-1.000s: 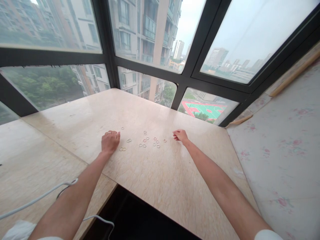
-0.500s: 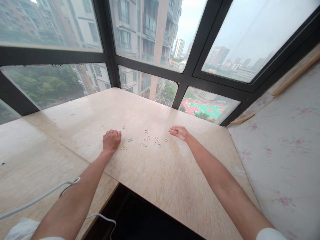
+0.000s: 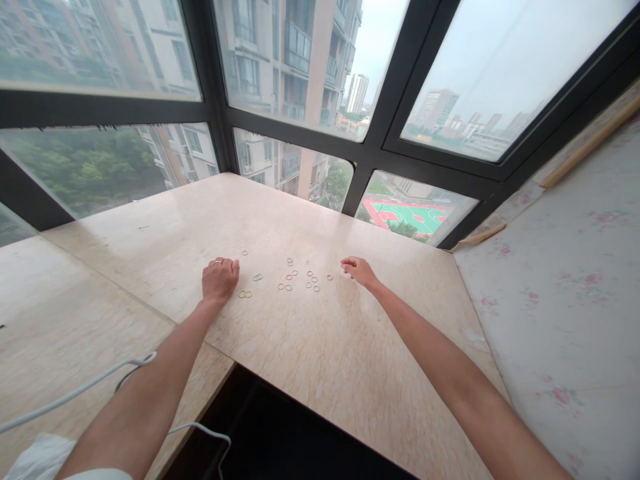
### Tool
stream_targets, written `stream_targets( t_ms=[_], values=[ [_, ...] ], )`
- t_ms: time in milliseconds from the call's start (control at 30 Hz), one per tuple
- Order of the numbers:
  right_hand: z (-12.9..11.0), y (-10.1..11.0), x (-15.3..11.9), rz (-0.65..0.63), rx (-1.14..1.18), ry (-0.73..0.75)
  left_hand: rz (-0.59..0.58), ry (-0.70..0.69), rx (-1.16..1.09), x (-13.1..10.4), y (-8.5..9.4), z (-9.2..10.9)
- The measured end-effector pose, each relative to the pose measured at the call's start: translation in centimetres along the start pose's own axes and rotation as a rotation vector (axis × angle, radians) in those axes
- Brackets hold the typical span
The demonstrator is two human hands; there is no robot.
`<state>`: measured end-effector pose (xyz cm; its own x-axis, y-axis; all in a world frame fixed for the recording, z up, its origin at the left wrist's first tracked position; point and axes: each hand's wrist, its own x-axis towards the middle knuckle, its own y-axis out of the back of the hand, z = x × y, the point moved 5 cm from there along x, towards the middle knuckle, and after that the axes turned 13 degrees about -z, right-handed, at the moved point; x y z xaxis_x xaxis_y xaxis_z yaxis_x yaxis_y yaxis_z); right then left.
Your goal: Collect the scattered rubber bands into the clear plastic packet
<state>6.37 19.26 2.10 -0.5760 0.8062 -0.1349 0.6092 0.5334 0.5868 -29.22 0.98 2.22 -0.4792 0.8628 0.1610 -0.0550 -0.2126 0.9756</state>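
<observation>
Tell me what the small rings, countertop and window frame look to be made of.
Small rings: perhaps rubber or coated metal; they show as thin coloured loops, too small to judge the finish.
Countertop: probably stone or stone-look laminate, smooth with a soft sheen, going by beige veining and pale reflections.
Window frame: likely coated metal, fairly matte, given its even dark colour.

A pale table (image 3: 320,373) stood by big windows with dark frames (image 3: 367,157). Small thin loops (image 3: 289,288) lay spread out on it between two hands. The left hand (image 3: 220,281) was down at the table, back side up, with a ring (image 3: 218,262) on one finger. Two yellowish loops (image 3: 245,294) sat side by side near it. The right hand (image 3: 358,271) had bent fingers, near an orange loop (image 3: 329,279). A white cord (image 3: 75,391) ran by the left arm (image 3: 145,393).
</observation>
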Motion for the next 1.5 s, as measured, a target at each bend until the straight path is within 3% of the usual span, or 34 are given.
stream_targets(
  t_ms=[167,333,500,700,867,1000,1100,1233,1367,1500],
  values=[
    [-2.4,-4.3,-1.4,-0.144,-0.346,0.150,0.033,-0.056,0.027,-0.2,0.0,0.2],
    [-3.3,-5.2,-2.1,-0.139,-0.548,0.195,0.055,-0.082,0.054,-0.5,0.0,0.3],
    [-3.0,-3.8,-2.8,-0.087,-0.580,0.237,0.057,-0.083,0.042,-0.5,0.0,0.3],
    [-0.6,0.5,-4.2,0.167,-0.380,0.200,0.050,-0.079,0.058,-0.5,0.1,0.4],
    [1.9,3.7,-7.3,0.278,-0.178,0.154,0.040,-0.077,0.054,-0.4,0.0,0.3],
    [2.8,4.2,-10.2,0.298,-0.049,0.115,0.014,-0.072,0.046,-0.5,0.1,0.3],
    [2.6,3.1,-12.0,0.277,0.022,0.111,-0.006,-0.057,0.041,-0.7,0.1,0.6],
    [0.9,-0.4,-12.9,0.182,0.061,0.154,-0.026,-0.046,-0.007,-1.6,-0.1,1.0],
    [-2.1,-4.9,-12.0,0.036,0.014,0.258,-0.104,-0.121,-0.046,-2.8,-0.8,1.3],
    [-5.5,-8.8,-9.6,-0.079,-0.094,0.367,-0.270,-0.152,0.013,-3.7,-1.5,1.0]
  ],
)
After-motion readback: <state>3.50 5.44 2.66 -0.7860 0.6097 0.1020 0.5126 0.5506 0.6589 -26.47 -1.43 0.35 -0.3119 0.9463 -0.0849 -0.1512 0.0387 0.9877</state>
